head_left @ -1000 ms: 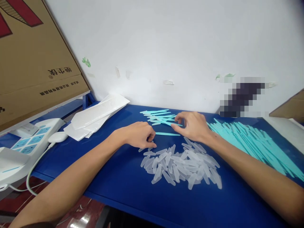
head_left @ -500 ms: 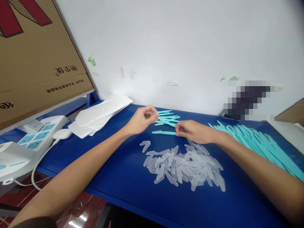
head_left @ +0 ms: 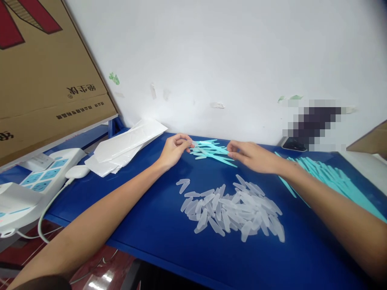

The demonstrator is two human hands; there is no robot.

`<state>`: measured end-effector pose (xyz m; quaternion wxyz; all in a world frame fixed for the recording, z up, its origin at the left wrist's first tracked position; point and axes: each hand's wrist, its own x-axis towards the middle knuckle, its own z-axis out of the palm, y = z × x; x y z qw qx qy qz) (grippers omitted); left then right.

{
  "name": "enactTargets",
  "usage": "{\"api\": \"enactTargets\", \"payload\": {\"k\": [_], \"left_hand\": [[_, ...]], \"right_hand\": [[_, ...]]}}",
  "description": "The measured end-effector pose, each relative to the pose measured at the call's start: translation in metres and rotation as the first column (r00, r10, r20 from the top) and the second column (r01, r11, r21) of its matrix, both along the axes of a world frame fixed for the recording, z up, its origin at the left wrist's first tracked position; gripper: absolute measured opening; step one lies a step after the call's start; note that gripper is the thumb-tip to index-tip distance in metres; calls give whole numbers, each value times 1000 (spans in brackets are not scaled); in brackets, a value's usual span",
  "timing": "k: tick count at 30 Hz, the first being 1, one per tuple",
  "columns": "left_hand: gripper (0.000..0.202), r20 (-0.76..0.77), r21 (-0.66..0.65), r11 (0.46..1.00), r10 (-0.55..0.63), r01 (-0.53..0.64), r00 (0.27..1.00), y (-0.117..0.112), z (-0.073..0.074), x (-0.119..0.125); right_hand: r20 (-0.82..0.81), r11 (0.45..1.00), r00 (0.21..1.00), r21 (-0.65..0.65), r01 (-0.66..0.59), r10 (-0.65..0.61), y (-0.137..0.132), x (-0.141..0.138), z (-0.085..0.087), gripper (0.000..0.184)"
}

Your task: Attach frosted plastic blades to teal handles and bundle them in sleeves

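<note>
My left hand [head_left: 177, 151] is closed in a pinch at the far side of the blue table, with a small translucent blade cap [head_left: 194, 143] at its fingertips. My right hand [head_left: 250, 156] is closed on the end of a turquoise eyebrow razor [head_left: 216, 148], which points left toward the cap. Whether razor and cap touch, I cannot tell. Beneath and between the hands lies a small pile of turquoise razors [head_left: 208, 154]. A loose heap of translucent caps [head_left: 232, 209] is spread nearer to me. Under my right forearm and beyond it lies a larger pile of razors [head_left: 329, 177].
White flat packets [head_left: 127, 145] lie at the back left. A power strip [head_left: 51, 173] with a white plug and cable stands at the left edge. A large cardboard box [head_left: 54, 72] leans above it. A dark, blurred-out object [head_left: 317, 125] rests against the white wall.
My right hand has moved back and up, lifting its razor off the table toward my left hand. My left hand has shifted slightly left. The view has moved a little.
</note>
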<state>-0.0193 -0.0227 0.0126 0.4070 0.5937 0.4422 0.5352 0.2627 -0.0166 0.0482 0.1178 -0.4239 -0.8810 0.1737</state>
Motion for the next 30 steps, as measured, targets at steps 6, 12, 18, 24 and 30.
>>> {"api": "enactTargets", "payload": {"k": [6, 12, 18, 24, 30], "left_hand": [[30, 8, 30, 999, -19, 19, 1000, 0, -1, -1], [30, 8, 39, 995, -88, 88, 996, 0, -2, -1], [31, -8, 65, 996, -64, 65, 998, 1, -2, -2], [31, -7, 57, 996, -68, 68, 998, 1, -4, -2], [31, 12, 59, 997, -51, 50, 999, 1, -4, -1]], "right_hand": [[13, 1000, 1000, -28, -11, 11, -1, 0, 1, 26], [22, 999, 1000, -34, -3, 4, -1, 1, 0, 27], [1, 999, 1000, -29, -16, 16, 3, 6, -1, 27], [11, 999, 1000, -24, -22, 23, 2, 5, 0, 26], [17, 1000, 1000, -29, -9, 9, 3, 6, 0, 26]]}}
